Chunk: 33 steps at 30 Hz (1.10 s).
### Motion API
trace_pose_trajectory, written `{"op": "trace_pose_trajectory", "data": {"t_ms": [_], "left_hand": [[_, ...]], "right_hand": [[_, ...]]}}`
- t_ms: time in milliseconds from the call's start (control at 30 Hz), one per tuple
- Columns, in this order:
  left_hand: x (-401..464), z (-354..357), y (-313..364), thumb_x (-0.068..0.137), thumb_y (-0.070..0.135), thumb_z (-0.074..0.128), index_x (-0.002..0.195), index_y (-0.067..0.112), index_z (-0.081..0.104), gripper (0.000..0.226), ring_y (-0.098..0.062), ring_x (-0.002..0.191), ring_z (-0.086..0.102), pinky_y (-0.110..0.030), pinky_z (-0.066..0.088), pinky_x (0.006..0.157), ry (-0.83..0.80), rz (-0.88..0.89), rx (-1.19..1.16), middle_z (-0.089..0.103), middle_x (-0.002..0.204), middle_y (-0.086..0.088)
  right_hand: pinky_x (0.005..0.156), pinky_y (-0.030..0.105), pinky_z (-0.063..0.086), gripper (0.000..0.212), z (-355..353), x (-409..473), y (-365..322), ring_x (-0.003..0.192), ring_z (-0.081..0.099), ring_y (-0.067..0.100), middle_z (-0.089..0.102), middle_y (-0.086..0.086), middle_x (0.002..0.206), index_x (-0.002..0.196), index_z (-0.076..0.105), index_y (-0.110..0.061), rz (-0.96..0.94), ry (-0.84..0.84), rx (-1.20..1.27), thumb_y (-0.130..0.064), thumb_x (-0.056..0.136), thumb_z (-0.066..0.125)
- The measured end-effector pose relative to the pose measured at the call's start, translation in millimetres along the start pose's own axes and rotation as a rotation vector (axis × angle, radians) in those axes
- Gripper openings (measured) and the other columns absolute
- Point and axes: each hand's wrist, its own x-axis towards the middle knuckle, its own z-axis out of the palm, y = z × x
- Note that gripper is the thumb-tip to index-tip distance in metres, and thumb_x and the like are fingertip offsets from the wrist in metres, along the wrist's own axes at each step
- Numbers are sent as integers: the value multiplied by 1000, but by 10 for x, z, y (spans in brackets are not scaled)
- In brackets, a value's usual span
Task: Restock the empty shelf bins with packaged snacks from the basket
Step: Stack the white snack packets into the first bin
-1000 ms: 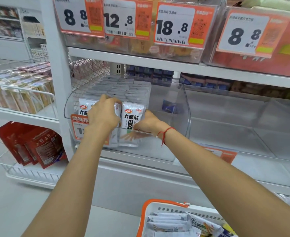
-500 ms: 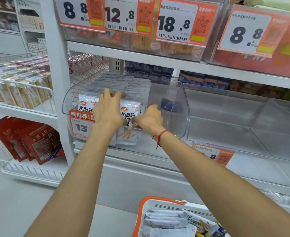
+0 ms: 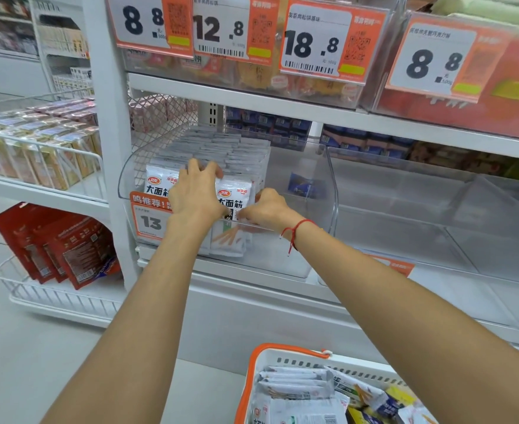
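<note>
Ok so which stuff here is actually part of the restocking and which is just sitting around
Part of the job:
white snack packets
clear bin
basket
left hand
right hand
empty bins

Just sitting around:
red pouches
price tags
boxed goods on the wire shelf

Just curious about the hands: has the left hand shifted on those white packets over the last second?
Yes. The left hand has climbed from the packet fronts to the top edges of the white packets, judged against the clear bin.
</note>
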Motion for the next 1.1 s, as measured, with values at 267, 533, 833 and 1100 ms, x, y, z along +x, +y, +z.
{"op": "trace_pose_trajectory", "data": {"t_ms": [267, 533, 833, 1100], "left_hand": [[-184, -360, 1, 83, 14, 66, 133, 23, 52, 53, -30, 115, 54, -41, 46, 83, 102, 126, 15, 55, 129, -5], [-910, -455, 274, 86, 24, 62, 117, 28, 61, 31, -20, 101, 62, -32, 46, 81, 118, 37, -262, 66, 111, 11], [-2150, 557, 420, 84, 28, 63, 105, 35, 63, 22, -11, 92, 65, -29, 49, 85, -218, -59, -396, 64, 95, 19], [-2814, 1327, 332, 89, 22, 56, 115, 28, 63, 27, -19, 108, 60, -30, 46, 88, -580, -128, -202, 64, 117, 8]], "right_hand": [[74, 28, 42, 55, -267, -604, 175, 99, 51, 19, 55, 2, 113, 131, 40, -13, -244, 244, 7, -19, 84, 69], [66, 28, 48, 7, -336, -1257, 573, 67, 54, 5, 62, -10, 73, 81, 64, -26, -339, 290, 124, -24, 82, 70], [51, 12, 43, 9, -38, -2086, 1667, 55, 58, 6, 63, 4, 69, 89, 67, -16, 1, -252, 288, -8, 88, 63], [69, 27, 50, 9, 218, -2563, 2662, 76, 61, 17, 67, 3, 89, 97, 65, -18, 172, -365, 169, -14, 91, 59]]}}
